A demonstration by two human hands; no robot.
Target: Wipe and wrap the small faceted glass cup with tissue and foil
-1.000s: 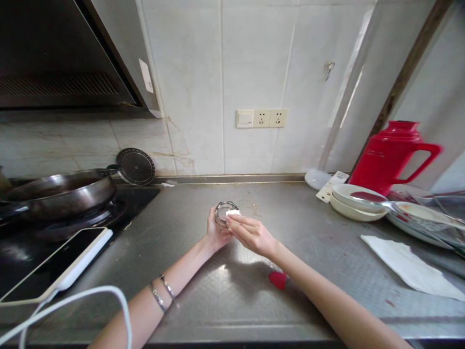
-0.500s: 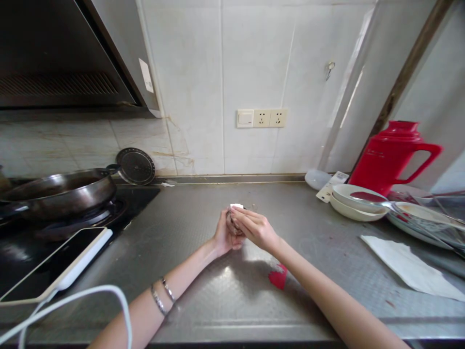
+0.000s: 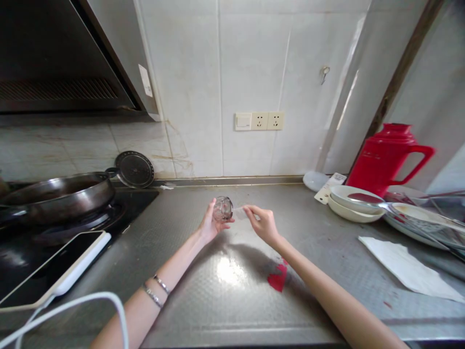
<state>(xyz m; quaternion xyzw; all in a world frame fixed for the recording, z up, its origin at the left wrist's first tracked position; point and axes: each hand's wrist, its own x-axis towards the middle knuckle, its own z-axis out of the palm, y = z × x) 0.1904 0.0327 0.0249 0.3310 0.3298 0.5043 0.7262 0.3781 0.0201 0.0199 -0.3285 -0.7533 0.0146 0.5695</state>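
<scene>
My left hand [image 3: 211,224] is wrapped round a small clear glass [image 3: 223,208], its round end turned towards the right. My right hand [image 3: 263,224] is at the glass's right, a short way off, with thumb and fingers pinched together. Between those fingertips and the glass stretches a thin, pale, see-through strip [image 3: 240,210]; its kind is too blurred to make out, and I cannot tell if it touches the glass. Both hands are held above the steel counter [image 3: 174,271].
Left are a pan [image 3: 61,196] on the stove, a phone [image 3: 51,269] and a white cable [image 3: 83,298]. On the right stand a red thermos [image 3: 381,160], bowls [image 3: 354,211] and a white paper sheet [image 3: 407,266]. A red scrap [image 3: 278,278] lies near my right forearm.
My hands have moved apart: the left, holding the glass, shifted left, and the right drew away to the right with the pale strip. The white patch on the glass's top no longer shows.
</scene>
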